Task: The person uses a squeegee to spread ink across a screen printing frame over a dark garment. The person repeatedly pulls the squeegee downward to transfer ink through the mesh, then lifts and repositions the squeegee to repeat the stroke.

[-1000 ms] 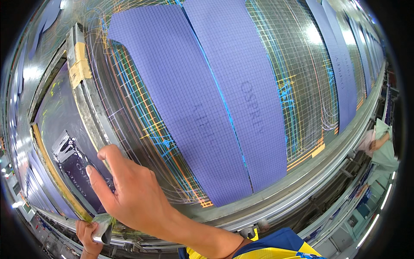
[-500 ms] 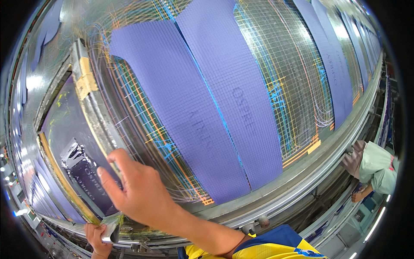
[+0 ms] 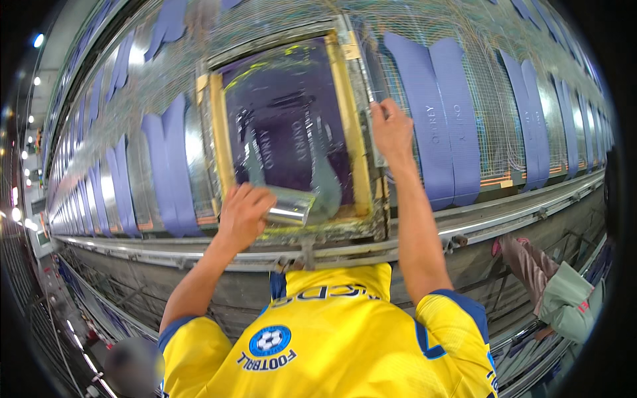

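A screen printing frame (image 3: 213, 119) lies flat on the long table, with dark ink across its mesh and lettering showing in the middle. My left hand (image 3: 244, 213) is closed round one end of a metal squeegee (image 3: 292, 206) at the near end of the mesh. Greyish ink smears (image 3: 325, 192) lie beside the squeegee. At the frame's right rail, my right hand (image 3: 393, 132) has its fingers bent and closed over the outer edge; the fingertips are partly hidden. Purple cut fabric pieces (image 3: 458, 123) with printed lettering lie just right of that hand.
More purple pieces (image 3: 169, 166) lie in a row to the left, others farther right. A metal rail (image 3: 531, 204) runs along the table's near edge. Tape (image 3: 506, 184) marks the table. At the right stands another person in a pale green garment (image 3: 567, 302).
My view has swung left, bringing the frame to the middle. My right hand, spread over the frame's right side before, now closes on its outer rail. My left hand still holds the squeegee.
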The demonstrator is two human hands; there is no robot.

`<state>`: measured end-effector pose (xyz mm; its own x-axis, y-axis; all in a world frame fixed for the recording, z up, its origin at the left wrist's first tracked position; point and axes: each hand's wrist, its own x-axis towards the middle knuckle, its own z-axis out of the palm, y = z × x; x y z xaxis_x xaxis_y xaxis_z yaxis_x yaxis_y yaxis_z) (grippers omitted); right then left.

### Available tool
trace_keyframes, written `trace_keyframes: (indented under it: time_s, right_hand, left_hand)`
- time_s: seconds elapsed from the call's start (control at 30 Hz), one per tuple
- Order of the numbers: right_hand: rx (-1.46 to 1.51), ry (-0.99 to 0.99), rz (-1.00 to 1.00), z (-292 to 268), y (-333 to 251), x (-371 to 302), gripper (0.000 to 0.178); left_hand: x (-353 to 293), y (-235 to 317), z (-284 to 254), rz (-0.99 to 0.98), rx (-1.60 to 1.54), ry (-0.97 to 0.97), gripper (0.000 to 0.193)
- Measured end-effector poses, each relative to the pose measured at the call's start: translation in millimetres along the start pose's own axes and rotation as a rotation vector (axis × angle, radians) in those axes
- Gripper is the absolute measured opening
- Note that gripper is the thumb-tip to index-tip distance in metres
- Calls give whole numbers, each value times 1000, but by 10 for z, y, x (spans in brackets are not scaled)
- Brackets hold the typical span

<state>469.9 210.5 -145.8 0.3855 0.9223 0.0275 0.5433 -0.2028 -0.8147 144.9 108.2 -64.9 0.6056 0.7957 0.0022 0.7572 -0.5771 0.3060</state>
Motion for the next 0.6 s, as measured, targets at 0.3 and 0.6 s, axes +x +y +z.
trace_keyframes:
  time_s: [0.3, 0.6]
  right_hand:
    - [-85, -25, -75, 111, -315, -327, 27]
    - [-81, -95, 45, 40, -557, -425, 32]
  left_hand:
    - [168, -185, -262, 510, 139, -19, 17]
    - [264, -33, -135, 529, 162, -80, 12]
